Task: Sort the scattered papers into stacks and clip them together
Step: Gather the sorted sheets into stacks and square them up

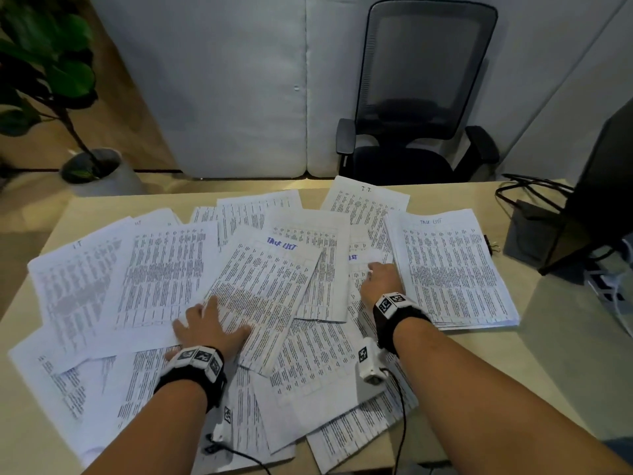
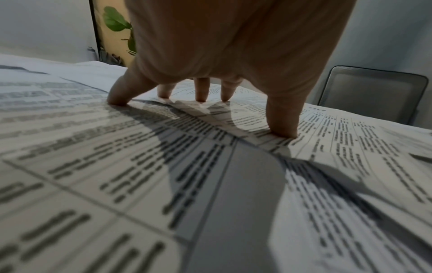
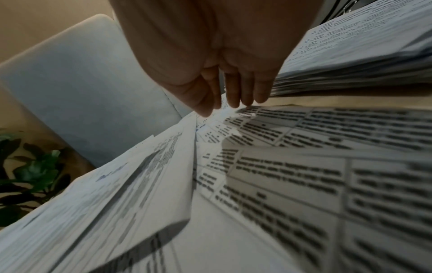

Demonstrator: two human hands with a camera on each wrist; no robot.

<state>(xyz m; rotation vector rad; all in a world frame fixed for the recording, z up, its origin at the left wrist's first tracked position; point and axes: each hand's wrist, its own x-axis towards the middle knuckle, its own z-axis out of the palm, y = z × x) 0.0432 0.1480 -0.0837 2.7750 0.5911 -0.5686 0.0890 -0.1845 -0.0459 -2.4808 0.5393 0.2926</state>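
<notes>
Many printed sheets (image 1: pixel 164 269) lie scattered and overlapping across the desk (image 1: pixel 565 354). A neater, thicker stack (image 1: pixel 452 269) headed "Task List" lies at the right; its edge shows in the right wrist view (image 3: pixel 350 46). My left hand (image 1: pixel 209 329) is spread, its fingertips (image 2: pixel 201 96) pressing down on a slanted "Task List" sheet (image 1: pixel 267 286). My right hand (image 1: pixel 382 281) is just left of the stack. Its thumb and fingers (image 3: pixel 233 99) close together on the edge of a loose sheet (image 1: pixel 375 257).
A small dark clip-like thing (image 1: pixel 493 246) lies at the stack's right edge. A black monitor (image 1: pixel 603 186) with cables (image 1: pixel 534 186) stands at the far right. An office chair (image 1: pixel 418 97) and a potted plant (image 1: pixel 51 80) are behind the desk.
</notes>
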